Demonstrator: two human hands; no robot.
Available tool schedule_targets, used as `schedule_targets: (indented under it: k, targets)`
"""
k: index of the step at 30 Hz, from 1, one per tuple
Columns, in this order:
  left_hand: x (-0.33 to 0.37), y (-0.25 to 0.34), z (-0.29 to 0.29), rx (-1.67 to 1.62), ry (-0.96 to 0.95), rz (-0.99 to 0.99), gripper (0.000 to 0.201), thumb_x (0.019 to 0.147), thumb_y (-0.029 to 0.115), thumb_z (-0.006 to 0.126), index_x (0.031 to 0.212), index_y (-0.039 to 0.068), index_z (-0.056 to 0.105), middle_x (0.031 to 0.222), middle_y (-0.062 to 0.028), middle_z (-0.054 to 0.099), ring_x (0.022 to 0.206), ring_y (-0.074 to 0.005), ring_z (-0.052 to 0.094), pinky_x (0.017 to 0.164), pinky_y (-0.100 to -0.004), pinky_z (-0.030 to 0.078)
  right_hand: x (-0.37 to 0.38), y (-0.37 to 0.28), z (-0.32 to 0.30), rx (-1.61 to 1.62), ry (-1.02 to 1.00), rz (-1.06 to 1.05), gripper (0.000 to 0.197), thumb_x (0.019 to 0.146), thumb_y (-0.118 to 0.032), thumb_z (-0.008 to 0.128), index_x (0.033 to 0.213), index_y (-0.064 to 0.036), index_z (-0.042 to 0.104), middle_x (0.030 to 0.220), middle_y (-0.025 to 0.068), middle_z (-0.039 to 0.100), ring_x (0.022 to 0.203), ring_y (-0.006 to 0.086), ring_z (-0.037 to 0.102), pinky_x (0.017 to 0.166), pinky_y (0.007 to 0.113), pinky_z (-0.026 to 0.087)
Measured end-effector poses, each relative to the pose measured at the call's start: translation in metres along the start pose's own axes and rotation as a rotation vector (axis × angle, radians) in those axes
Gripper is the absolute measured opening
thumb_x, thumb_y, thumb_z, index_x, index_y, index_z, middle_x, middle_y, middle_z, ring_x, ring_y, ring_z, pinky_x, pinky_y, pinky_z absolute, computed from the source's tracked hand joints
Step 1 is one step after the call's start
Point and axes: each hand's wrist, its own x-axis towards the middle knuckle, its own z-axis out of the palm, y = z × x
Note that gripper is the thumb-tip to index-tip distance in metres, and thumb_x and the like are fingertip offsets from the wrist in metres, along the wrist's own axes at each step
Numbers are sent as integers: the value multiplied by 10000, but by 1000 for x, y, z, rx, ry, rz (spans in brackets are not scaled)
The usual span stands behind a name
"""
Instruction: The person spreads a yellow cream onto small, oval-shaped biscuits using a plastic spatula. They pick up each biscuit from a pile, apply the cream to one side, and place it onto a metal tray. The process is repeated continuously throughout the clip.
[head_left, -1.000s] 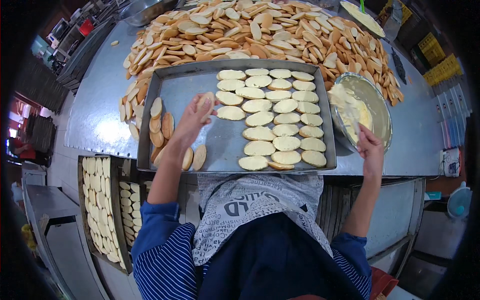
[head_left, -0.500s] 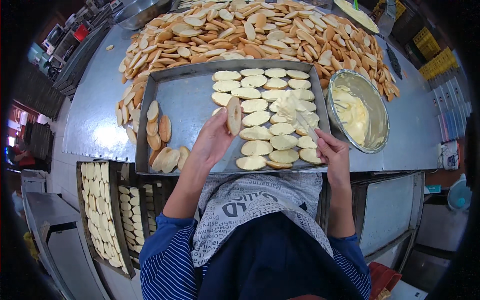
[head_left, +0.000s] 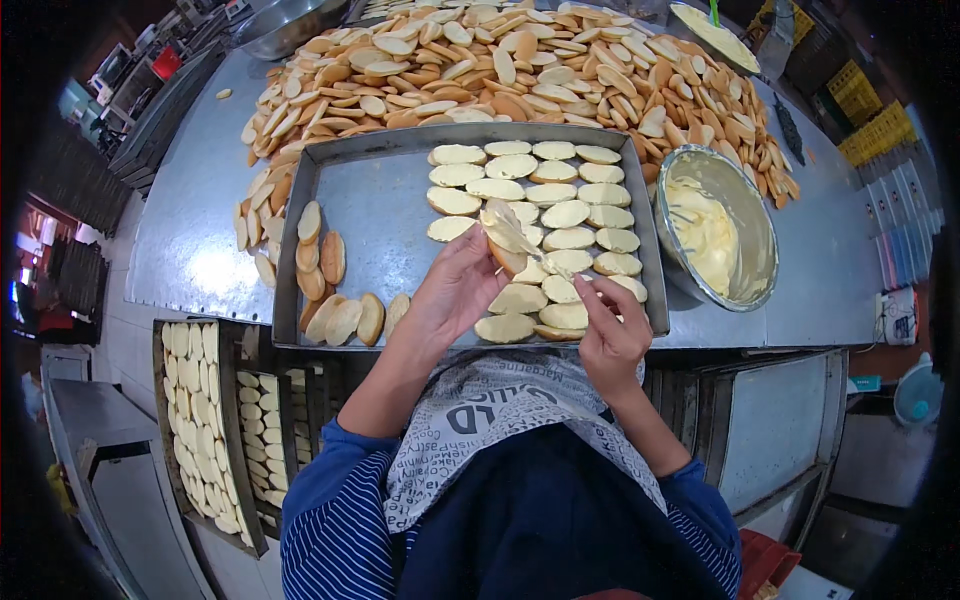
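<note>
My left hand (head_left: 455, 290) is closed around an oval bread slice (head_left: 510, 260), held up over the metal tray (head_left: 360, 200). In my right hand (head_left: 612, 328) is a thin spreading knife (head_left: 536, 260), its blade laid against the slice. Pale yellow cream (head_left: 500, 224) covers the slice's upper part; the blade's tip is buried in it. Beneath my hands, rows of cream-topped slices (head_left: 565, 214) fill the tray's right half. Plain slices (head_left: 333, 257) stand along its left side and near front corner.
A large heap of oval bread slices (head_left: 440, 80) lies behind the tray. Right of it stands a tilted metal bowl (head_left: 765, 250) of cream (head_left: 705, 230). Another metal bowl (head_left: 285, 30) sits at the far left. Racked trays of slices (head_left: 205, 420) are below the table's left front.
My right hand has carried the cream-loaded knife leftward, from over the rows to the held slice. Cream now lies on that slice. My left hand has shifted slightly right.
</note>
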Motion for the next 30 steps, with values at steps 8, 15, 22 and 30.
schedule_targets:
  k: [8, 15, 22, 30]
  targets:
    - [0, 4, -9, -48, -14, 37, 376, 927, 226, 560, 1228, 17, 477, 1212, -106, 529, 1125, -205, 512, 998, -357, 416, 6, -6, -15, -152, -84, -140, 573, 542, 79, 543, 1058, -107, 709, 869, 43, 634, 645, 188, 561, 569, 296, 451]
    - [-2, 14, -6, 16, 36, 91, 347, 939, 252, 545, 1201, 29, 494, 1163, -81, 548, 1093, -191, 520, 978, -344, 424, 20, -10, -32, -176, -74, -169, 567, 528, 60, 540, 1036, -118, 718, 862, 41, 637, 647, 190, 564, 558, 295, 445]
    - [-1, 18, -14, -21, 54, 64, 305, 936, 236, 552, 1179, 56, 512, 1156, -61, 554, 1070, -171, 527, 941, -316, 439, 13, -4, -39, -176, -152, -188, 578, 513, 36, 539, 1041, -116, 717, 883, 33, 634, 667, 195, 568, 589, 305, 446]
    - [-3, 1, -9, -40, -9, -30, 415, 920, 244, 570, 1268, 41, 467, 1280, -116, 503, 1193, -231, 477, 1006, -374, 408, 1, 14, -7, -283, -15, -320, 547, 545, 69, 547, 1037, -99, 717, 950, 37, 614, 784, 195, 574, 666, 314, 435]
